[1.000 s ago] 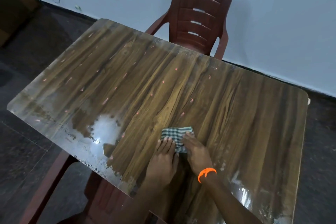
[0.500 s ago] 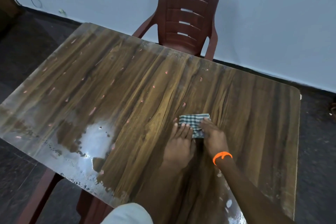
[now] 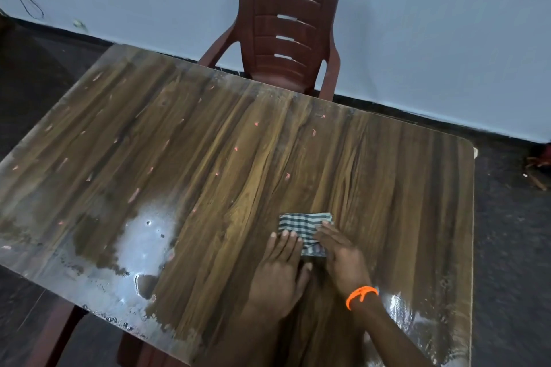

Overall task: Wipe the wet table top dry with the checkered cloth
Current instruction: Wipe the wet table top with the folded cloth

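Across most of the view, a wood-grain table top, glossy, with a wide shining wet patch near the front left edge and another wet glare at the front right, just beside the right forearm. Behind the far edge, a dark red plastic chair against a pale wall. Around it all, dark floor.

Near the front middle of the table, folded small and lying flat, the checkered cloth, well apart from the large wet patch. On its near-left part, the left hand, flat, fingers straight and together, pressing down, gripping nothing. On its right part, the right hand, also flat with straight fingers on the fabric, an orange wristband at the wrist.

Probably in the middle of a wiping stroke, with much water left on both sides. Possible troubles from here: with only flat pressure and no grip, easy for the cloth to slip out or unfold under a fast push; with such a small folded cloth, likely soon soaked and then only smearing water; with the big patch so close to the edge, risk of pushing water over onto the floor if swept outward
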A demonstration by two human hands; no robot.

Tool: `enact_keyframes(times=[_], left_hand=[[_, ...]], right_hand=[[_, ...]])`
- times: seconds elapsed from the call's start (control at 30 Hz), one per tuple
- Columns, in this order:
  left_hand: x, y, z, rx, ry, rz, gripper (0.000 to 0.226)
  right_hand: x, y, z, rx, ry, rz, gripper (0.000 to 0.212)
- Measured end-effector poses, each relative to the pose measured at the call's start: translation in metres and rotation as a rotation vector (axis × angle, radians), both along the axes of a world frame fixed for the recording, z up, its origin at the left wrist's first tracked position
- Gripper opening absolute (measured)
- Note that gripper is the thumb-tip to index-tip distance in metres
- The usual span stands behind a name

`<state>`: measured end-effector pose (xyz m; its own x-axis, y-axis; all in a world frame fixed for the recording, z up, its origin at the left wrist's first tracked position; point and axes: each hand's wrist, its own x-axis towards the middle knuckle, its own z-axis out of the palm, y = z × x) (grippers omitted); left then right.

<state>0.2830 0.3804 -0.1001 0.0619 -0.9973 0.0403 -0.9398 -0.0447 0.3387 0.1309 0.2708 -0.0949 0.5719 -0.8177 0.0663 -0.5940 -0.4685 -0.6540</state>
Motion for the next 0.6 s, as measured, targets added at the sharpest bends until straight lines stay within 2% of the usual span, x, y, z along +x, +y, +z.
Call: enact_keyframes(times=[0.1,0.27,0.43,0.6], left_hand=[[-0.009,-0.035,0.005,-0.003,0.010,-0.022,0.059],[0.014,-0.085,0.011,0.000,-0.026,-0.030,0.057],[0.044,-0.087,0.010,0.051,-0.070,0.010,0.057],[0.032,-0.056,0.018,0.045,-0.121,0.028,0.062]], right_hand=[[-0.008,-0.023,0.004,-0.027,0.012,-0.090,0.061],[0.020,-0.076,0.000,-0.034,-0.022,-0.139,0.047],[0.054,-0.082,-0.004,-0.033,0.007,-0.038,0.048],[0.038,-0.056,-0.003,-0.034,0.038,0.088,0.057]])
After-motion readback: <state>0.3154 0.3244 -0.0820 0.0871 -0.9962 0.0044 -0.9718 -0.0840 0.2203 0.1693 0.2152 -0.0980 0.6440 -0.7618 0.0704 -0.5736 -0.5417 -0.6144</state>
